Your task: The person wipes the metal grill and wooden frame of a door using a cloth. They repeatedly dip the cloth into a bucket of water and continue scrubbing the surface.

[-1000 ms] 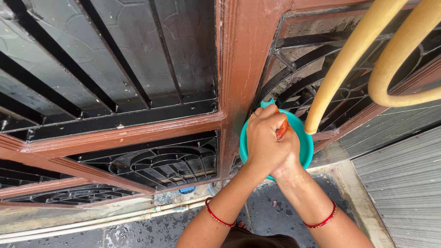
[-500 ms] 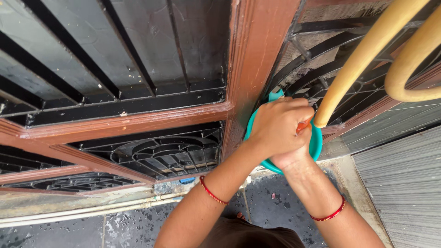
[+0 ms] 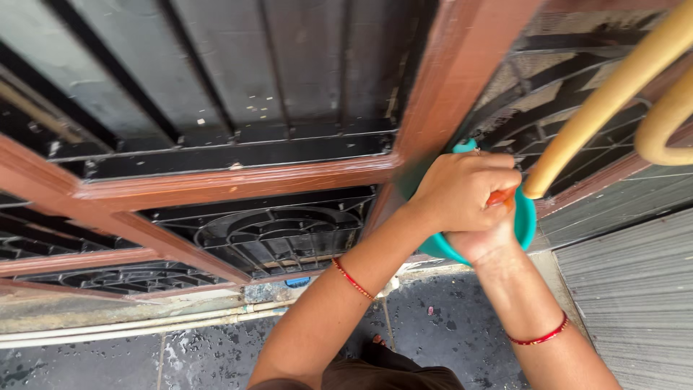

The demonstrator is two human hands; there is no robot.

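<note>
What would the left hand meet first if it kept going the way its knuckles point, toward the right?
Probably the open end of the yellow hose, close beside the left hand. Depth is unclear, so it may pass slightly in front of it.

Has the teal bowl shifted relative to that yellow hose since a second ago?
Yes. The teal bowl now sits slightly closer under the yellow hose end, still beside the brown door frame; much of the shift is camera movement.

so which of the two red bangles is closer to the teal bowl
The bangle on the left wrist, left of centre: that forearm reaches up to the teal bowl, so it sits higher. The right wrist's bangle is lower, near the bottom right.
</note>
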